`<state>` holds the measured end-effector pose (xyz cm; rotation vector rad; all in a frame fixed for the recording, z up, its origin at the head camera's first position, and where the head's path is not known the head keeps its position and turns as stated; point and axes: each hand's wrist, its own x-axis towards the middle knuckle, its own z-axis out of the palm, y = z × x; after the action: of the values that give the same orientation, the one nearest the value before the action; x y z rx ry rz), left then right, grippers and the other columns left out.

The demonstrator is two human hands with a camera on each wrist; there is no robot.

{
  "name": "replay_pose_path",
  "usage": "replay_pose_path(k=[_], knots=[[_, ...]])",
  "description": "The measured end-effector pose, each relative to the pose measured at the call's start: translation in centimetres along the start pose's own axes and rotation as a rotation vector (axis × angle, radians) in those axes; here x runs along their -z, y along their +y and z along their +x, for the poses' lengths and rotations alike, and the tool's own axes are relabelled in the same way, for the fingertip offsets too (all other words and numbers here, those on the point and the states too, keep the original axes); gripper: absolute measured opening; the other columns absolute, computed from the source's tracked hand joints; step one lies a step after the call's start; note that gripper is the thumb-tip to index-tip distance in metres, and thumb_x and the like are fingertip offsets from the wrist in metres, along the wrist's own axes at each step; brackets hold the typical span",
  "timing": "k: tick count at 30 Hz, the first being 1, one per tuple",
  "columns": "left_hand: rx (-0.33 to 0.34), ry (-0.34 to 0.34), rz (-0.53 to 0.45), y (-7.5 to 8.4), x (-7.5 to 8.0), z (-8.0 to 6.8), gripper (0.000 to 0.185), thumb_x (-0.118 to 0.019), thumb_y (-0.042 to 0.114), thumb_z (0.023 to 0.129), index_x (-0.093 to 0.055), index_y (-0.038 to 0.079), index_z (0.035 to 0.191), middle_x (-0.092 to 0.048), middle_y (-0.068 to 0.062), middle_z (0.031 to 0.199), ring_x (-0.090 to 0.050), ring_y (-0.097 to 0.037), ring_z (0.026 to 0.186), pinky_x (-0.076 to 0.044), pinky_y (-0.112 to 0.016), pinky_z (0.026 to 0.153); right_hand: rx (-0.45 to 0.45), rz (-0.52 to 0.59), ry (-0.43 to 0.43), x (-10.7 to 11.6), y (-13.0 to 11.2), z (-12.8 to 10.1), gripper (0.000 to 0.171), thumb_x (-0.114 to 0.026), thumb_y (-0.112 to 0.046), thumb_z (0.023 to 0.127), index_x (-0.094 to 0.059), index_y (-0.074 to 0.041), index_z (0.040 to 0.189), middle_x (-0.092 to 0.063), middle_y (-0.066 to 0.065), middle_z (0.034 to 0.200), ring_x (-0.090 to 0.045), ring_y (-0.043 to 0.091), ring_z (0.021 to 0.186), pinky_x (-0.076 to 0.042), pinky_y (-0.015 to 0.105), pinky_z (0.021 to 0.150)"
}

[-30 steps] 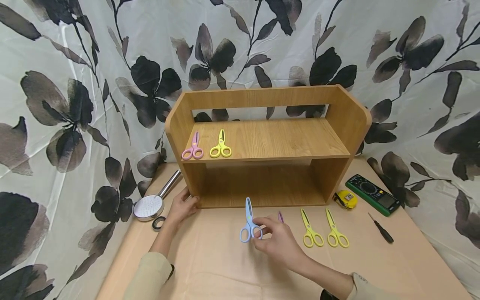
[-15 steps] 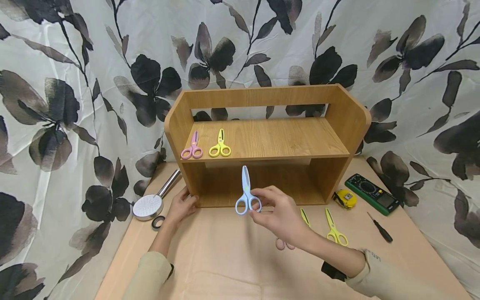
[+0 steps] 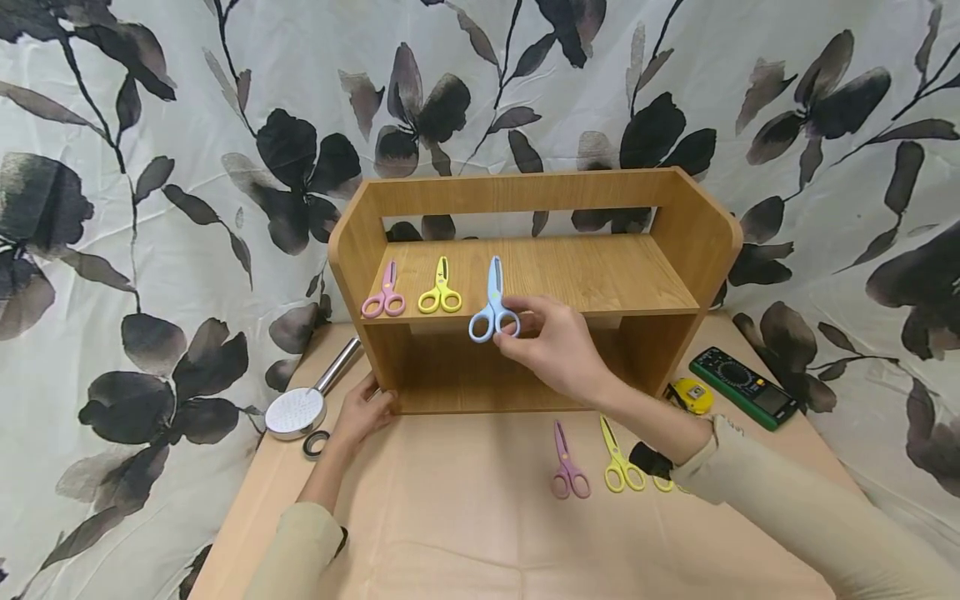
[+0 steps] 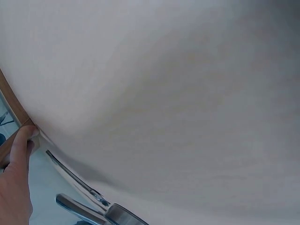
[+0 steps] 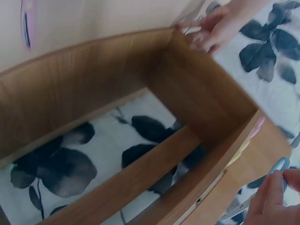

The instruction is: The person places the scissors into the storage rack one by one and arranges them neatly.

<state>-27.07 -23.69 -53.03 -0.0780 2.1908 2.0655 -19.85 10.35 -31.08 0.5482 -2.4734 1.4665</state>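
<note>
From the head view, the right hand [image 3: 558, 346] pinches the blue scissors [image 3: 492, 302] by their handle loops, blades pointing away, at the front edge of the upper board of the wooden shelf [image 3: 697, 229], just right of the yellow scissors [image 3: 440, 288] and the pink scissors [image 3: 384, 293] lying there; I'd judge it best to lay them flat and parallel to those two, handles near the lip, leaving a like gap. The left hand [image 3: 363, 412] grips the shelf's lower left corner, fingers curled on the wood, which should keep it from sliding. On the beige tabletop [image 3: 420, 517] lie purple scissors [image 3: 567, 465] and another yellow pair [image 3: 619, 460], apart from a shower head [image 3: 300, 404], a tape roll [image 3: 317, 444], a yellow tape measure [image 3: 692, 397] and a green multimeter [image 3: 742, 388]; a floral curtain [image 3: 150, 167] hangs all round. The left wrist view shows mostly bare tabletop, with the thumb against the shelf's edge. The right wrist view looks into the shelf from below, fingertips [image 5: 269, 194] on the blue handle at lower right
</note>
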Motion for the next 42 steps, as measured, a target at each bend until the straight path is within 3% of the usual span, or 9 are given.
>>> replay_pose_path(k=[6,14,24,31,39,42], knots=[[-0.007,0.0,-0.013,-0.2,0.0,-0.1,0.072,-0.056,0.002,0.101,-0.026,0.011,0.166,-0.032,-0.024,0.166,-0.053,-0.046,0.131,-0.059,-0.049,0.098,-0.03,-0.044,-0.02,0.2,0.6,3.5,0.047,-0.075,-0.007,0.088,-0.066,0.003,0.133,-0.069,0.016,0.13,-0.074,0.026,0.099,-0.057,0.024,0.072],[-0.006,-0.005,-0.025,-0.2,0.0,-0.3,0.074,-0.055,0.002,0.101,-0.023,0.011,0.166,-0.031,-0.025,0.167,-0.053,-0.045,0.131,-0.058,-0.051,0.1,-0.082,-0.121,-0.055,0.5,1.5,6.9,0.041,-0.073,-0.007,0.088,-0.068,0.004,0.127,-0.071,0.021,0.124,-0.073,0.032,0.104,-0.055,0.025,0.07],[-0.001,-0.008,-0.001,-0.3,0.0,-0.2,0.075,-0.056,0.004,0.101,-0.021,0.011,0.167,-0.026,-0.024,0.169,-0.05,-0.046,0.136,-0.057,-0.049,0.102,-0.178,-0.225,-0.122,0.4,1.8,8.1,0.04,-0.077,-0.011,0.085,-0.071,0.003,0.123,-0.075,0.017,0.119,-0.066,0.024,0.098,-0.053,0.032,0.082],[-0.006,0.005,0.032,-0.5,-0.3,-0.1,0.075,-0.058,0.005,0.101,-0.022,0.011,0.167,-0.028,-0.025,0.168,-0.056,-0.042,0.129,-0.06,-0.044,0.096,-0.198,-0.27,-0.189,0.8,1.9,8.8,0.042,-0.077,-0.009,0.083,-0.071,0.003,0.122,-0.075,0.017,0.119,-0.064,0.024,0.104,-0.053,0.038,0.094],[0.01,0.043,0.035,-0.6,-0.3,-0.6,0.075,-0.059,0.006,0.1,-0.024,0.014,0.166,-0.031,-0.024,0.168,-0.062,-0.04,0.121,-0.061,-0.046,0.095,-0.174,-0.318,-0.278,1.4,1.3,9.7,0.033,-0.078,-0.008,0.081,-0.075,0.003,0.111,-0.076,0.011,0.099,-0.061,0.014,0.077,-0.048,0.023,0.069],[0.003,0.047,0.032,-0.5,-0.3,-0.6,0.074,-0.059,0.005,0.1,-0.025,0.013,0.166,-0.033,-0.025,0.166,-0.065,-0.037,0.114,-0.061,-0.045,0.094,-0.173,-0.345,-0.302,1.5,1.0,9.9,0.032,-0.079,-0.007,0.081,-0.075,0.004,0.111,-0.075,0.012,0.098,-0.06,0.014,0.077,-0.048,0.023,0.069]])
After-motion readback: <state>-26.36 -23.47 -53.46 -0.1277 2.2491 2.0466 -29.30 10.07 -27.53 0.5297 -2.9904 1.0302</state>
